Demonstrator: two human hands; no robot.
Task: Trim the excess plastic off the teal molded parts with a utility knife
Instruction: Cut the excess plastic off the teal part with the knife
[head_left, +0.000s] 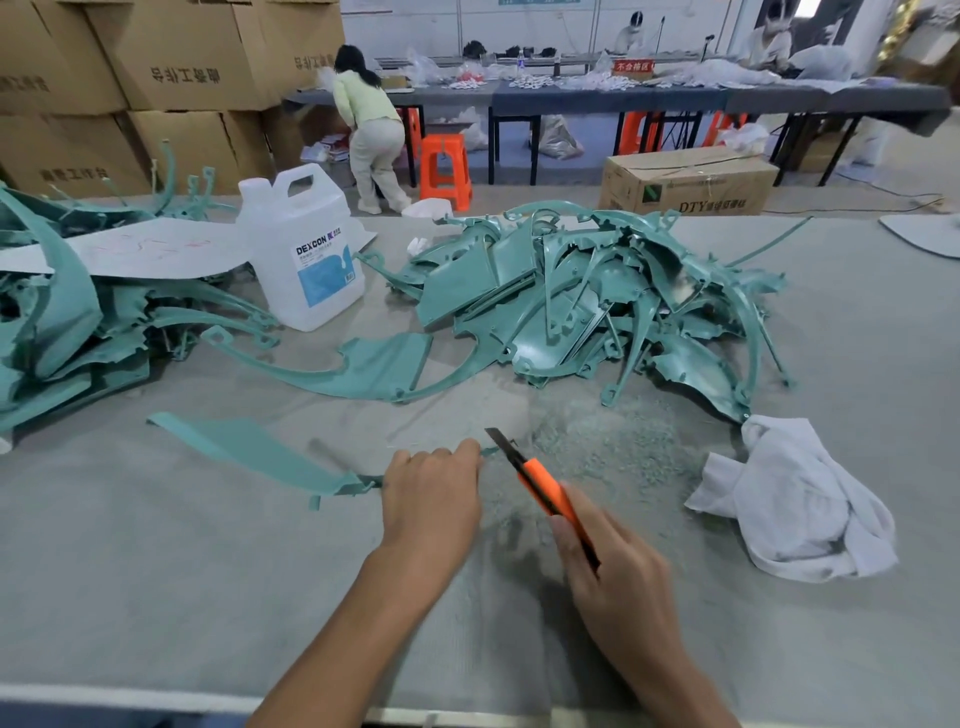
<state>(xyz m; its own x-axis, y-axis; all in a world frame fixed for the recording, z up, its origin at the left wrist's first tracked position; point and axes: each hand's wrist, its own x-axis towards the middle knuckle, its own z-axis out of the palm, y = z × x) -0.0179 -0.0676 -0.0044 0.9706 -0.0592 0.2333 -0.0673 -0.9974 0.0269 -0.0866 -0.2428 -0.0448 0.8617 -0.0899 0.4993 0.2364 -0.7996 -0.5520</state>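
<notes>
A long curved teal molded part lies flat on the grey table in front of me. My left hand presses down on its right end, fingers closed over it. My right hand grips an orange utility knife, whose dark blade points up and left, its tip just right of my left fingertips. Teal shavings are scattered on the table beyond the knife. Another teal part lies loose further back.
A heap of teal parts fills the right middle, a second stack the left. A white plastic jug stands between them. A crumpled white cloth lies at right. Cardboard boxes and people at tables are behind.
</notes>
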